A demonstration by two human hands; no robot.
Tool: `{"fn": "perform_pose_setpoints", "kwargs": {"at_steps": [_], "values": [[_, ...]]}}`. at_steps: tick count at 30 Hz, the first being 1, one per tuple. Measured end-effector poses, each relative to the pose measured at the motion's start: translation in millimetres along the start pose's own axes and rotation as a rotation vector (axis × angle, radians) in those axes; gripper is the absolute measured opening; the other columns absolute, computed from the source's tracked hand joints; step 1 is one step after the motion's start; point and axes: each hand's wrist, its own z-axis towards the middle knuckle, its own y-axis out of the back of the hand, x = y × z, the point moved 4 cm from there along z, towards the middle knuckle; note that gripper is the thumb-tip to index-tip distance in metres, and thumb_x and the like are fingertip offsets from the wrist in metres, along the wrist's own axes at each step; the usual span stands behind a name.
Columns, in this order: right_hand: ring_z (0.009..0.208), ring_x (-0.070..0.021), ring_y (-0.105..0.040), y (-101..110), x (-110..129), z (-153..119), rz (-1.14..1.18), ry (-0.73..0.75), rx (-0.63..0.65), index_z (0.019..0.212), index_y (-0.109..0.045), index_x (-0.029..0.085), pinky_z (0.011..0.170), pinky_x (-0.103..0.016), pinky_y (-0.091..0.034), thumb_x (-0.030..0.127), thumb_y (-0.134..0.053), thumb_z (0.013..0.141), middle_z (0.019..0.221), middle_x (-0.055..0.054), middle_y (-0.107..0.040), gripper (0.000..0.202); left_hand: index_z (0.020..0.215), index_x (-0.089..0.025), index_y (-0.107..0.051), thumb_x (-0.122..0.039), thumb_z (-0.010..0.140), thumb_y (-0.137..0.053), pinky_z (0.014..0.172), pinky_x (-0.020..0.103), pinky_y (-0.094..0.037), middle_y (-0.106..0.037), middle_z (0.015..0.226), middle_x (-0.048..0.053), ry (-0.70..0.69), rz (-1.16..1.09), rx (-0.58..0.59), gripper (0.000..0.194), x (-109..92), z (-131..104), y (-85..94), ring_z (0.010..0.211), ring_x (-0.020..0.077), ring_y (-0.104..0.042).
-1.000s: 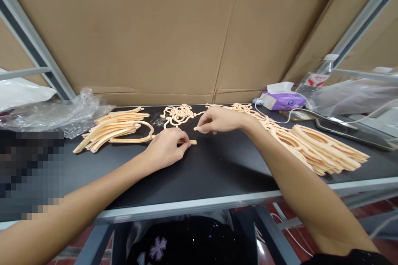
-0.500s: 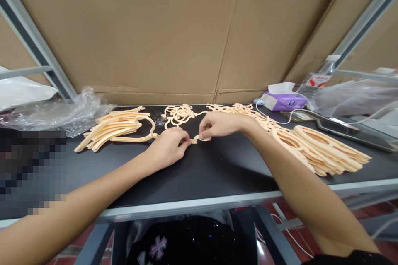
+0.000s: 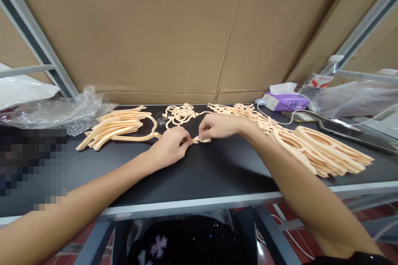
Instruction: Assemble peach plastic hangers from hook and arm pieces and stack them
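My left hand [image 3: 170,145] is closed in a pinch on a beige plastic frame piece [image 3: 133,138], whose curved arms reach out on the left. A short end of it shows past my fingertips. Close on the right, my right hand [image 3: 214,126] bends down with thumb and fingers pinching a small beige strip [image 3: 205,140]. The strip's tip appears to meet the end in my left hand; my fingers hide part of the contact. Behind my hands lies a tangle of thin beige strips [image 3: 180,114].
Stacked beige curved pieces [image 3: 115,126] lie at left, beside crumpled clear plastic [image 3: 90,107]. More strips [image 3: 242,109] and looped frames [image 3: 329,149] spread at right. Behind these are a purple tissue pack [image 3: 290,101], a bottle [image 3: 323,76], a cable and a dark tablet-like device [image 3: 351,130].
The small strip in my right hand has come closer to the end held in my left hand, narrowing the gap. Both hands keep nearly the same place; the view shifts slightly.
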Motion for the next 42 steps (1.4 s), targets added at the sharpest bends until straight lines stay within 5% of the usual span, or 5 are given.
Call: {"fn": "perform_pose_setpoints", "kwargs": {"at_steps": [18,42], "values": [[0.066,-0.0134,-0.055,-8,-6,6,0.123,0.039,0.072,0.071,-0.067,0.016,0.064,-0.025,-0.038,0.028,-0.055,0.076,0.07,0.0,-0.067,0.018,0.078,-0.014,-0.069,-0.01,0.085,-0.063,0.074,0.029,-0.05,-0.069,0.079,0.006,-0.028,0.023,-0.036,0.01,2,0,-5.8,0.073,0.017,-0.063],[0.068,-0.013,-0.056,-15,-19,-4,0.27,0.064,-0.007,0.073,-0.067,0.016,0.067,-0.025,-0.041,0.028,-0.056,0.078,0.07,0.0,-0.066,0.017,0.08,-0.015,-0.067,-0.012,0.086,-0.061,0.074,0.03,-0.05,-0.069,0.082,0.006,-0.038,0.008,-0.023,0.009,1,0,-5.1,0.075,0.0178,-0.064]]}}
